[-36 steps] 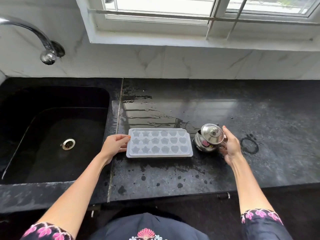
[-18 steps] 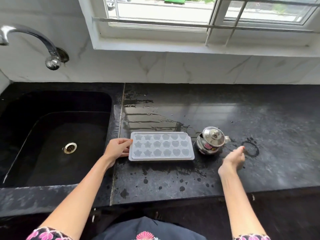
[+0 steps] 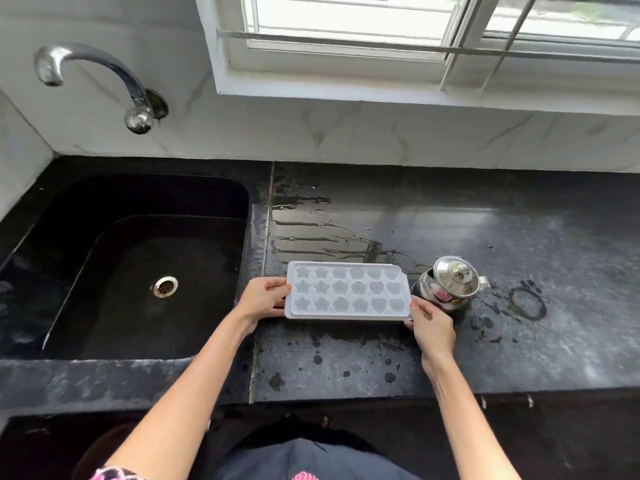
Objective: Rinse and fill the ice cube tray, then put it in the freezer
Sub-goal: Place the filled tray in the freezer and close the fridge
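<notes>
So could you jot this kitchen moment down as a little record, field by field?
tray: ice cube tray on wet black counter, star, flower and heart moulds
left hand: grips tray's left end
right hand: grips tray's near right corner
pot: lidded steel pot just right of tray
sink: left of the tray
tap: no water running

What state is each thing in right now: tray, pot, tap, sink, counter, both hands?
Ice cube tray: flat on the counter, gripped at both short ends; fill level unclear.
Left hand: shut on the tray's left end.
Right hand: shut on the tray's right end.
Steel pot: upright, lid on, untouched.
Tap: no water running.
Sink: nothing in it.
Countertop: wet, streaks and drops.
</notes>
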Demonstrator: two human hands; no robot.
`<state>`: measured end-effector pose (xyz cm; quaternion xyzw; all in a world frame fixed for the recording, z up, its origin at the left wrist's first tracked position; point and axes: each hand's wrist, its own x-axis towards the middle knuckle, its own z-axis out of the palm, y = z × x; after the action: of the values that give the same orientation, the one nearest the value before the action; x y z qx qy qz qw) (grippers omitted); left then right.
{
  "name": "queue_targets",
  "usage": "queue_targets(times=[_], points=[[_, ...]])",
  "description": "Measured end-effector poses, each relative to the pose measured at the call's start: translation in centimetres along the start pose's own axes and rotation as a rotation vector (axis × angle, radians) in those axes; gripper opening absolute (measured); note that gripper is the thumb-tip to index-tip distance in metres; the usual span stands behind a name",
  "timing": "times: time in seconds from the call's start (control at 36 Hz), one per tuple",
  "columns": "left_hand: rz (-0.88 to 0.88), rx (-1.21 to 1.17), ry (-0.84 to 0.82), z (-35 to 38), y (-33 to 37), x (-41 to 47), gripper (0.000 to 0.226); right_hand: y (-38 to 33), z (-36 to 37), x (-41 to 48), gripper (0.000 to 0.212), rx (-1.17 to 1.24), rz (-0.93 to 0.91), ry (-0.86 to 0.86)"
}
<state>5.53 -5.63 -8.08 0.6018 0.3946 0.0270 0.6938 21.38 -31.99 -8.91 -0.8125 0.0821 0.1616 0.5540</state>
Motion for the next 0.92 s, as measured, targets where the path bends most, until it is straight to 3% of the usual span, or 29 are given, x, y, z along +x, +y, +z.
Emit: queue_targets(times=[0.42,0.69,0.92], points=[[0.102,-0.027,0.130,-2.3,0.6,-2.8,0.017,-1.8,2.2,-1.4,0.023,0.104,-0.038,-0.062],[0.095,-0.106,0.358,-4.8,-1.2,-8.3,0.025,-2.9,4.9,-3.1,0.027,0.085,-0.078,-0.272],[0.064,-0.210,0.632,-2.3,-4.4,-14.9,0.017,-3.5,5.4,-3.9,0.026,-0.011,-0.111,-0.519]])
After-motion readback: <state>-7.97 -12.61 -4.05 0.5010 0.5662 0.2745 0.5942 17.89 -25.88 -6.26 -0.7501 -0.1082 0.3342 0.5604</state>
